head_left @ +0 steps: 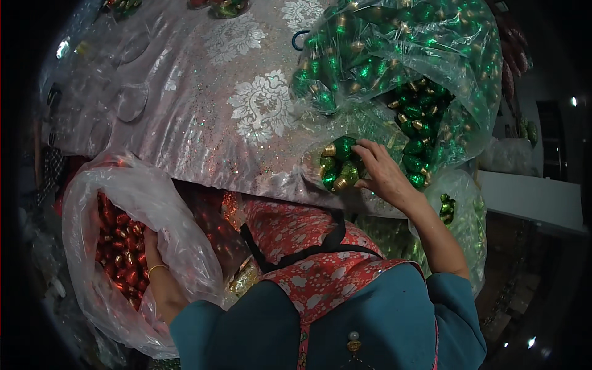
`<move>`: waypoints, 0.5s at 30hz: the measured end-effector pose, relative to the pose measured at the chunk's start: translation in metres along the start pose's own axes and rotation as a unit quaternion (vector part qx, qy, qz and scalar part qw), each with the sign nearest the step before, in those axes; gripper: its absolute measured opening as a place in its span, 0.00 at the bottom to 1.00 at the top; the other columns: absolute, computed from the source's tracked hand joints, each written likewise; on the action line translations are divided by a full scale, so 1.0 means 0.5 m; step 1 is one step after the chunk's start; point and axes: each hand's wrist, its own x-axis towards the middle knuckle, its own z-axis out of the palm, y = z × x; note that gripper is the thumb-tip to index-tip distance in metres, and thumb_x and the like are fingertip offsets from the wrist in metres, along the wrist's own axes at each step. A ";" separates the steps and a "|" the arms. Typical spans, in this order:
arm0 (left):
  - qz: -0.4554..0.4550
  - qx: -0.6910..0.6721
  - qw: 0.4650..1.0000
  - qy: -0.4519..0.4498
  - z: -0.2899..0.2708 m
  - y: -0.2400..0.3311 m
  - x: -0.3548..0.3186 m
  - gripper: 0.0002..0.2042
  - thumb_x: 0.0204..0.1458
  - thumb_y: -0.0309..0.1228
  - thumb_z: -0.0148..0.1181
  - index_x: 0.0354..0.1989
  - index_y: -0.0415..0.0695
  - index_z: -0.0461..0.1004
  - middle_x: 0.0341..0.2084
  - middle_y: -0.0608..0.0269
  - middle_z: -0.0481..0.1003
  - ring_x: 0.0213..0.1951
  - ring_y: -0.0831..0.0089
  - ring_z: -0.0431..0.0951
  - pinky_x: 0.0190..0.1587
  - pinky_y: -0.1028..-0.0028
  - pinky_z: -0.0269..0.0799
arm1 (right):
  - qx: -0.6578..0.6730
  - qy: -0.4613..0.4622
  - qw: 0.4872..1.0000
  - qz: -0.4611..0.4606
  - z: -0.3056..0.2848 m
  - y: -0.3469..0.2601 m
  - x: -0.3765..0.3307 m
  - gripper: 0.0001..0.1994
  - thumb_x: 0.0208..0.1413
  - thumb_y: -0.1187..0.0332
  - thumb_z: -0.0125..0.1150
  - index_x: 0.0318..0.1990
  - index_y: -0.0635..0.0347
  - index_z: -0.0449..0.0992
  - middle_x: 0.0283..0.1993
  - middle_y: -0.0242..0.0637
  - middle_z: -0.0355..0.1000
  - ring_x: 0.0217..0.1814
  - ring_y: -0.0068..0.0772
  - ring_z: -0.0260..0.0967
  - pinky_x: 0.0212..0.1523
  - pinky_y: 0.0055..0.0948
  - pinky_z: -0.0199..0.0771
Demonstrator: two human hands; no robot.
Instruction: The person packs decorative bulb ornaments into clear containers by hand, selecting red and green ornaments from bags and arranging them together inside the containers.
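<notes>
My left hand (152, 246) reaches into a large clear plastic bag (188, 253) of red bulb-shaped ornaments (126, 259). Its fingers are mostly hidden at the bag's inner edge. On the table, my right hand (385, 172) has thumb and fingers apart, with the fingertips touching a small cluster of green glittery bulb ornaments (343, 148). These have gold caps and seem to sit in a clear container whose walls are hard to make out. Just beyond the right hand lies a big clear bag (475, 74) full of green bulb ornaments (414, 112), its mouth open toward me.
A glitter-strewn tablecloth (203, 123) with white flower patterns covers the table. Empty clear round containers (132, 102) stand at the left. Filled containers (229, 7) sit at the far edge. Another bag (472, 216) with lighter green pieces hangs by my right elbow.
</notes>
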 end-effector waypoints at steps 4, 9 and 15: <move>-0.014 0.043 0.954 0.295 -0.093 0.058 -0.089 0.25 0.50 0.40 0.58 0.54 0.38 0.66 0.40 0.54 0.73 0.35 0.61 0.75 0.39 0.67 0.71 | -0.001 0.006 1.000 -0.006 -0.002 0.009 -0.003 0.38 0.33 0.76 0.71 0.57 0.61 0.59 0.59 0.47 0.56 0.59 0.53 0.56 0.57 0.41 0.62; 0.107 -0.435 0.815 0.367 -0.227 0.650 -0.445 0.22 0.53 0.30 0.54 0.57 0.41 0.62 0.41 0.60 0.73 0.34 0.77 0.73 0.35 0.81 0.69 | 0.002 0.020 1.000 -0.016 0.003 0.027 -0.009 0.37 0.33 0.75 0.71 0.56 0.62 0.59 0.58 0.47 0.56 0.59 0.53 0.56 0.57 0.41 0.62; 0.417 -0.353 0.837 -0.022 -0.027 1.038 -0.539 0.25 0.46 0.28 0.58 0.54 0.39 0.63 0.49 0.53 0.67 0.52 0.62 0.67 0.56 0.69 0.61 | 0.003 0.023 0.999 -0.041 0.010 0.036 -0.013 0.36 0.35 0.75 0.70 0.56 0.62 0.60 0.57 0.48 0.57 0.58 0.52 0.57 0.57 0.39 0.62</move>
